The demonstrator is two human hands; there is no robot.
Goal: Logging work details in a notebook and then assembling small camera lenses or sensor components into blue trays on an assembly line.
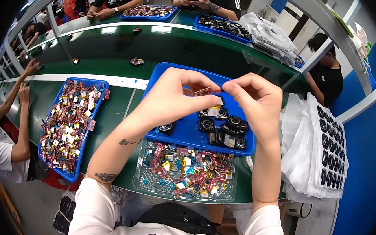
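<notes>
My left hand (179, 90) is raised over a blue tray (178, 140), closed on a small red circuit board (203, 92). A silver and yellow battery piece (215, 110) hangs below its fingertips. Close to it, my right hand (260, 101) has thumb and forefinger pinched together; whatever they hold is too small to make out. Several black round-faced casings (236, 122) lie in the tray beneath my hands. Nearer to me, a clear plastic tray (143, 185) holds many red boards with batteries and blue pieces (188, 170).
On the left stands a blue tray (76, 177) heaped with red boards. White sheets (298, 144) and a white tray of black round parts (330, 148) are stacked at right. Beyond a green conveyor belt (100, 49), co-workers sit by more blue trays (148, 17); another person's arms (23, 104) reach in at left.
</notes>
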